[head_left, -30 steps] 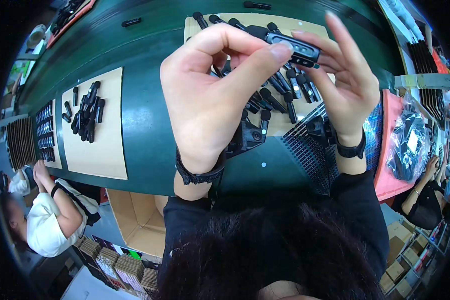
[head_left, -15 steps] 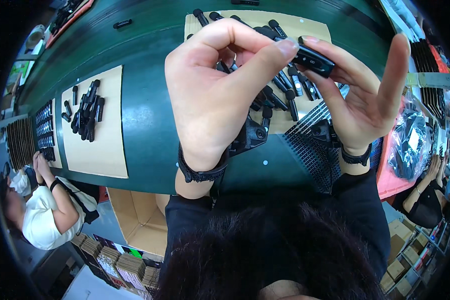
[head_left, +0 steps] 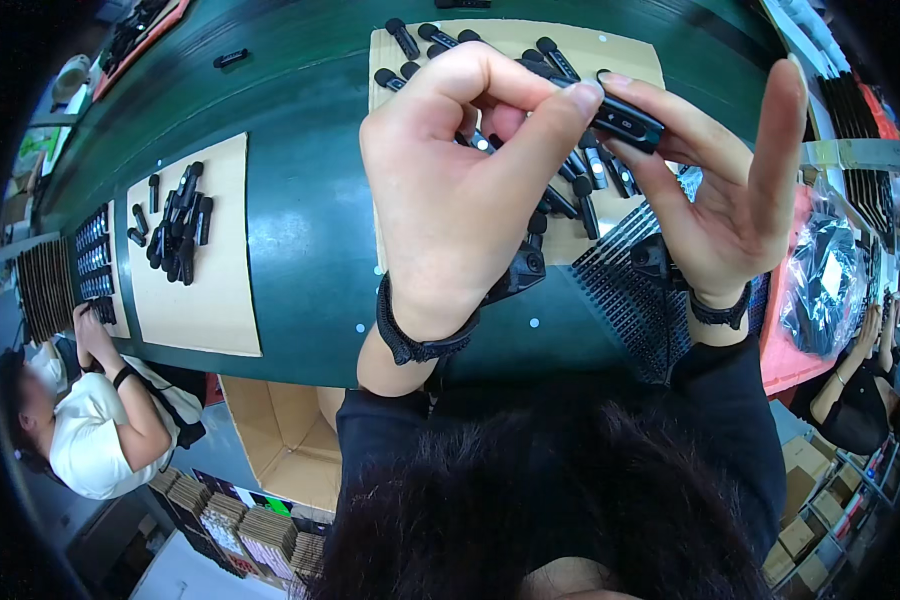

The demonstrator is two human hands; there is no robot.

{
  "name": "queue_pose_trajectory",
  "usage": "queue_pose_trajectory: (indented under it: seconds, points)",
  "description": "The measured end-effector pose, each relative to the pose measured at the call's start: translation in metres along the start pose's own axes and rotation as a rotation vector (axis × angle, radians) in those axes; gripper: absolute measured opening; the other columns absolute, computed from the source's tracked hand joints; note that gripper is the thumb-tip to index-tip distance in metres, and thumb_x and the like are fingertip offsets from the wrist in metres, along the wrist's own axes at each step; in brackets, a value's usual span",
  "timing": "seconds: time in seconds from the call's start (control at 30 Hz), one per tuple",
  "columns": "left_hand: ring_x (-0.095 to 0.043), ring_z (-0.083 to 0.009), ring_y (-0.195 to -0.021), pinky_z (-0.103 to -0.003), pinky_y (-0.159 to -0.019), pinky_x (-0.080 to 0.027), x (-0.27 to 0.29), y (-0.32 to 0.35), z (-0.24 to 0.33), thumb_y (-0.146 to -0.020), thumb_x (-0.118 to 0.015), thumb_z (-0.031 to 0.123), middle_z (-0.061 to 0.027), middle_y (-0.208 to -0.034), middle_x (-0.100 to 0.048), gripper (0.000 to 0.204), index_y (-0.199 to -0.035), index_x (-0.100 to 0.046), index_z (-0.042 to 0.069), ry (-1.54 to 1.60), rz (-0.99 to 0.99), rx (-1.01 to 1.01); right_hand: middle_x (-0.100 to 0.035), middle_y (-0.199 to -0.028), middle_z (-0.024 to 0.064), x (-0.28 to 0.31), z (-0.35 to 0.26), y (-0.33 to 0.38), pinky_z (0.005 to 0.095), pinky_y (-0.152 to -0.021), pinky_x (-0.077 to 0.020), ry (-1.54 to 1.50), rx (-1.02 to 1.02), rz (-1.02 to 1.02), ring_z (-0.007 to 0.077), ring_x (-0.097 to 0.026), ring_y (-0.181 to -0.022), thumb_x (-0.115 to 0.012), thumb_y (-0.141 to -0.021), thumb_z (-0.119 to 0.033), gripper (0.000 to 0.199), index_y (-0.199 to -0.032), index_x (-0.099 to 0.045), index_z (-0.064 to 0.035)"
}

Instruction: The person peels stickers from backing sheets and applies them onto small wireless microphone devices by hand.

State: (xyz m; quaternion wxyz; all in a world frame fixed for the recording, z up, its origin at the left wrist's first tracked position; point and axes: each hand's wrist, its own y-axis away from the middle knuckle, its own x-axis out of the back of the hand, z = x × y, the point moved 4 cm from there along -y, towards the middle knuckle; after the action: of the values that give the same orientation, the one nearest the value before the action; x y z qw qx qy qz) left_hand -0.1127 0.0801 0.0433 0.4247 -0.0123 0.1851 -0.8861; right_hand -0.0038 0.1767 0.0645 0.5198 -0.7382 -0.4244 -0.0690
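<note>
Above the middle of the table, a small black clip-on microphone (head_left: 627,125) with pale marks on its glossy face is held between both hands. My right hand (head_left: 715,190) grips its body between thumb and fingers, with one finger stretched up and away. My left hand (head_left: 450,190) is closed in a pinch at the microphone's upper left end; my fingertips hide what exactly they grip there. Under my hands, several similar black microphones with foam tops (head_left: 402,40) lie scattered on a cardboard sheet (head_left: 630,48).
Left of me, more black microphones (head_left: 175,225) are heaped on a second cardboard sheet (head_left: 235,310). A perforated black mesh (head_left: 635,310) lies near my right wrist. Further right, a clear plastic bag (head_left: 825,275) rests in a pink tray (head_left: 778,365). A person (head_left: 110,430) works at far left.
My left hand has shifted slightly right, showing more microphones on the sheet behind it. The held microphone has moved slightly left; both hands keep their pinch.
</note>
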Motion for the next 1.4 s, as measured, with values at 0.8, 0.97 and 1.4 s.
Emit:
queue_pose_trajectory:
  seconds: [0.8, 0.97, 1.4]
  points:
    - [-0.055, -0.0056, -0.070, -0.015, -0.060, -0.044, -0.002, -0.013, -0.019, -0.077, -0.062, 0.001, -0.0029, -0.080, -0.059, 0.017, -0.093, -0.058, 0.000, -0.121, -0.221, -0.044, -0.062, -0.086, 0.0096, -0.005, 0.025, -0.006, 0.0196, -0.064, -0.0494, -0.128, -0.319, -0.009, 0.0137, -0.062, -0.076, -0.057, -0.077, 0.003, 0.029, -0.106, -0.056, 0.0002]
    - [-0.056, -0.0055, -0.070, -0.015, -0.060, -0.044, -0.005, -0.012, -0.018, -0.077, -0.061, 0.001, -0.0034, -0.080, -0.060, 0.017, -0.094, -0.059, -0.001, -0.252, -0.120, -0.139, -0.061, -0.082, 0.0084, -0.006, 0.022, -0.008, 0.0168, -0.058, -0.0457, 0.028, -0.170, 0.035, 0.0093, -0.059, -0.064, -0.056, -0.079, 0.002, 0.020, -0.099, -0.058, 0.0058]
    - [-0.054, -0.0066, -0.065, -0.017, -0.055, -0.041, 0.019, -0.031, -0.028, -0.079, -0.060, 0.008, -0.0053, -0.080, -0.061, 0.019, -0.096, -0.059, 0.000, -0.210, -0.170, -0.142, -0.061, -0.081, 0.0079, -0.019, 0.053, -0.021, 0.0168, -0.059, -0.0450, -0.224, -0.274, -0.054, 0.0093, -0.057, -0.064, -0.054, -0.082, 0.000, 0.018, -0.099, -0.059, 0.0038]
